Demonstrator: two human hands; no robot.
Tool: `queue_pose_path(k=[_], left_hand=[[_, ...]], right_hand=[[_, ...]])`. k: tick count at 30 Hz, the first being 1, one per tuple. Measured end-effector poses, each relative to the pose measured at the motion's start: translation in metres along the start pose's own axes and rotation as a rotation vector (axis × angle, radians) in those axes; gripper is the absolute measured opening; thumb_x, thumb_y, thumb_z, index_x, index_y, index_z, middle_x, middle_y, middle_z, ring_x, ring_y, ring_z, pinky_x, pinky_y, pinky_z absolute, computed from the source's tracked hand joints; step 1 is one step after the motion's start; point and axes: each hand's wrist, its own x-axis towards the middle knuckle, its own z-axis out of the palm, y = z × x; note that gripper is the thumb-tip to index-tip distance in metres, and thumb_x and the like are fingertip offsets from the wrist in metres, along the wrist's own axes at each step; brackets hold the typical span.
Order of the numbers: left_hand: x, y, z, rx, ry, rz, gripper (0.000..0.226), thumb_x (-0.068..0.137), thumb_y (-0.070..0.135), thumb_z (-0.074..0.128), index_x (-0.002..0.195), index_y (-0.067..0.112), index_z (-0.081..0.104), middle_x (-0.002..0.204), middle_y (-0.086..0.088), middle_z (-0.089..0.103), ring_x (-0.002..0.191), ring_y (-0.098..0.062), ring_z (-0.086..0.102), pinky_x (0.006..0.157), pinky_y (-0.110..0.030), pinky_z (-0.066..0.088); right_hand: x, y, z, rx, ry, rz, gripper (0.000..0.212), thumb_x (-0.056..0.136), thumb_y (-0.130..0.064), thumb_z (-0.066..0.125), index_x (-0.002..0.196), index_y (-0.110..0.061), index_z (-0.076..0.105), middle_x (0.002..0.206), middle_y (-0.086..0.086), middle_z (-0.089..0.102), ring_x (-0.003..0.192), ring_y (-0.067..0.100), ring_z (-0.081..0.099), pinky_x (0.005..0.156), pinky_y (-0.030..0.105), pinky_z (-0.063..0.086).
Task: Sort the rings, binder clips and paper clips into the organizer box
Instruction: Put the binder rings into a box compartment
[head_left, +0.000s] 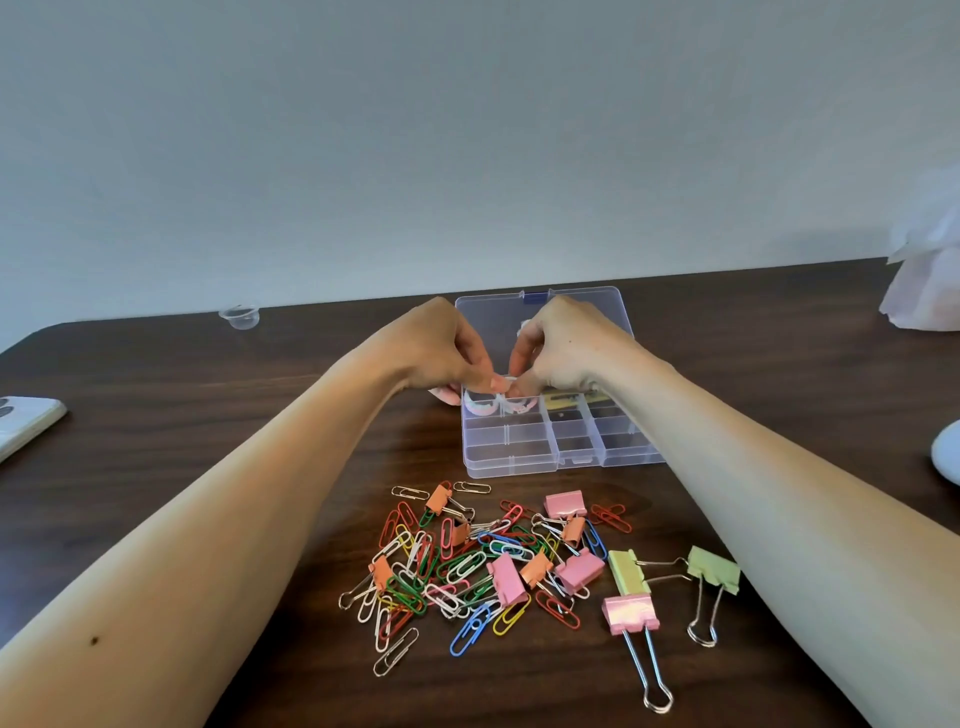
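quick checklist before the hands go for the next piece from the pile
1. Organizer box lid open: ok, it lies flat behind the compartments.
2. Rings placed: ok, pastel rings sit in the far-left compartments; count cannot tell, fingers cover part.
3. Hands free: cannot tell, left hand and right hand pinch together over those compartments, and what they hold is hidden.
4. Empty compartments left: ok, the near row looks empty.
5. Pile within reach: ok, paper clips and binder clips lie mixed just in front of the box.
6. Big binder clips separable: ok, the pink one and green one lie apart from the tangle.
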Motion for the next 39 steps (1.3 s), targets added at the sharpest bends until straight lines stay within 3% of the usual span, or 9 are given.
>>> queue_pose_path(k=[4,7,11,13,16,24,29,33,39], left_hand=[[0.001,0.0,0.002,0.013,0.011,-0.015,0.019,0.071,0.019,0.086,0.076,0.004,0.076,0.068,-0.007,0.072,0.058,-0.01,0.065,0.064,-0.024,0.06],[0.002,0.0,0.003,0.039,0.022,-0.01,0.018,0.071,0.02,0.086,0.074,0.006,0.076,0.066,-0.005,0.073,0.055,-0.008,0.066,0.059,-0.019,0.057],[0.003,0.0,0.004,0.08,0.036,0.004,0.019,0.072,0.02,0.085,0.079,0.004,0.077,0.07,-0.005,0.074,0.057,-0.008,0.067,0.061,-0.02,0.058],[0.004,0.0,0.006,0.11,0.042,0.019,0.02,0.072,0.021,0.084,0.08,0.005,0.077,0.073,-0.006,0.075,0.06,-0.01,0.068,0.059,-0.018,0.057],[0.004,-0.001,0.007,0.158,0.059,0.034,0.016,0.074,0.022,0.083,0.078,0.008,0.076,0.07,-0.003,0.073,0.055,-0.007,0.067,0.055,-0.015,0.054],[-0.004,-0.004,0.007,0.089,0.062,0.092,0.021,0.078,0.027,0.08,0.084,0.008,0.077,0.073,-0.001,0.073,0.066,-0.011,0.068,0.061,-0.021,0.059],[-0.006,-0.002,-0.002,0.058,0.068,0.091,0.021,0.081,0.03,0.076,0.085,0.009,0.076,0.08,-0.005,0.074,0.07,-0.014,0.066,0.059,-0.02,0.057],[-0.008,-0.001,-0.008,0.042,0.092,0.08,0.02,0.08,0.029,0.078,0.082,0.009,0.076,0.077,-0.009,0.071,0.059,-0.012,0.057,0.054,-0.019,0.053],[-0.023,0.01,-0.007,0.049,0.091,0.113,0.016,0.079,0.025,0.079,0.079,0.01,0.076,0.066,-0.007,0.07,0.049,-0.009,0.057,0.053,-0.019,0.052]], right_hand=[[-0.003,0.002,-0.009,0.114,-0.086,0.007,0.009,0.072,-0.022,0.086,0.074,-0.026,0.077,0.07,-0.009,0.069,0.068,0.011,0.062,0.061,0.027,0.051],[-0.003,0.005,-0.011,0.162,-0.08,0.005,0.005,0.077,-0.022,0.082,0.082,-0.02,0.081,0.072,-0.009,0.071,0.076,0.02,0.068,0.075,0.037,0.059],[-0.001,0.006,-0.01,0.167,-0.074,0.028,0.004,0.078,-0.017,0.081,0.082,-0.019,0.081,0.072,-0.019,0.061,0.076,0.024,0.071,0.076,0.036,0.06],[0.0,0.005,-0.009,0.152,-0.065,0.038,0.006,0.076,-0.015,0.081,0.079,-0.02,0.081,0.073,-0.014,0.067,0.084,0.028,0.073,0.08,0.041,0.062],[0.0,0.004,-0.007,0.131,-0.042,0.042,0.009,0.076,-0.012,0.079,0.077,-0.021,0.081,0.079,-0.001,0.075,0.084,0.023,0.071,0.08,0.042,0.061],[-0.006,0.006,-0.011,0.187,-0.055,0.027,0.006,0.077,-0.019,0.08,0.083,-0.018,0.081,0.085,0.0,0.075,0.088,0.024,0.071,0.079,0.038,0.062],[-0.006,0.006,-0.013,0.232,-0.054,0.027,0.012,0.079,-0.021,0.081,0.089,-0.016,0.081,0.091,-0.01,0.067,0.078,0.019,0.069,0.063,0.025,0.057],[-0.009,0.005,-0.014,0.227,-0.041,0.02,0.009,0.079,-0.023,0.081,0.086,-0.018,0.081,0.094,-0.009,0.069,0.087,0.028,0.071,0.072,0.035,0.06],[-0.025,-0.003,-0.026,0.243,0.013,-0.014,0.007,0.079,-0.026,0.08,0.082,-0.02,0.08,0.087,0.0,0.074,0.064,0.014,0.06,0.058,0.026,0.052]])
